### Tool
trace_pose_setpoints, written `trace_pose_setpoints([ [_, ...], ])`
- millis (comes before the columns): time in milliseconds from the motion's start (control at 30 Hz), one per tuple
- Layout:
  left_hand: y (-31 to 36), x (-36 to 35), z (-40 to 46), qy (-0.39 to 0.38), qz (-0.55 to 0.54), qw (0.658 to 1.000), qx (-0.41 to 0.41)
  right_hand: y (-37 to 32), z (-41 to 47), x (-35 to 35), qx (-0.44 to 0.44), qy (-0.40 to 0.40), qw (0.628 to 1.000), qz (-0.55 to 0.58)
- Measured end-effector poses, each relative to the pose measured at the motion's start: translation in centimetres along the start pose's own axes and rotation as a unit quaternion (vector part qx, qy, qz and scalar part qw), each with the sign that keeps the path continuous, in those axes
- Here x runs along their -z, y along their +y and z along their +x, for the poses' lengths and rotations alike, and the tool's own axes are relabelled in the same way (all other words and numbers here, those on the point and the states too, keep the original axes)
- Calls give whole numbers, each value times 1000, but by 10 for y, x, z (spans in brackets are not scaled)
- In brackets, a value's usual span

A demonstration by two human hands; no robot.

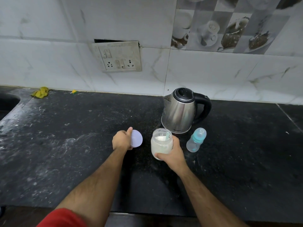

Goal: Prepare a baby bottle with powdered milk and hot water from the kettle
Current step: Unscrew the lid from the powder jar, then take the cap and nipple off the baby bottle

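Note:
A clear jar of white milk powder (161, 147) stands uncapped on the black counter, a teal scoop sticking out of the powder. My right hand (173, 154) wraps around the jar's right side and base. To the jar's left, my left hand (122, 140) holds the jar's round white lid (136, 138), tilted on edge just above the counter. Behind the jar is a steel kettle (178, 112) with a black lid and handle, its lid closed. A baby bottle (196, 140) with a teal collar and nipple stands capped to the right of the jar.
The black counter (65, 145) is dusted with white marks. A sink edge (8, 102) lies at the far left, with a yellow cloth (40, 92) near it by the wall. A wall socket panel (119, 57) sits above the counter. The counter's front edge runs near my body.

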State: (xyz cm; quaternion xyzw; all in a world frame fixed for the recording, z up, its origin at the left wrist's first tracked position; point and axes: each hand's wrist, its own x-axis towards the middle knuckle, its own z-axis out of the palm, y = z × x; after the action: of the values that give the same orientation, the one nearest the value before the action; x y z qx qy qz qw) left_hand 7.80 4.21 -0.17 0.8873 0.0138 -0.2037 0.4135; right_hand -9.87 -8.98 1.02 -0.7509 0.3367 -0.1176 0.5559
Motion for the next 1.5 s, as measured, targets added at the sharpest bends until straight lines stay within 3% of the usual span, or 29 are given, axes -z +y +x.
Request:
trace_pose_setpoints([
  [233, -20, 0, 24, 39, 86, 995, -11, -1, 6, -10, 1, 24, 1000, -16],
  [500, -16, 13, 11, 99, 86, 989, -62, 2, 18, -26, -11, 39, 999, -27],
  [567, -12, 10, 1, 59, 37, 992, -102, 3, 21, -31, -12, 51, 998, -25],
  [667, -5, -5, -25, -119, -89, 981, -122, 2, 21, -42, -11, 68, 997, -28],
  [733, -6, -15, -38, -175, -131, 969, -113, 4, 24, -49, -13, 81, 996, -25],
  [1000, -9, -11, -29, -192, -220, 953, -78, 24, 22, -38, 11, -21, 999, 45],
  [1267, 2, -8, -27, -249, -208, 937, -130, 35, 15, -31, -9, -18, 999, 48],
  [1433, -2, -8, -31, -243, -220, 935, -136, 31, 7, -23, -8, -31, 997, 71],
  [1500, -12, -13, -28, -203, -209, 949, -118, 34, 4, -19, -11, -27, 997, 68],
])
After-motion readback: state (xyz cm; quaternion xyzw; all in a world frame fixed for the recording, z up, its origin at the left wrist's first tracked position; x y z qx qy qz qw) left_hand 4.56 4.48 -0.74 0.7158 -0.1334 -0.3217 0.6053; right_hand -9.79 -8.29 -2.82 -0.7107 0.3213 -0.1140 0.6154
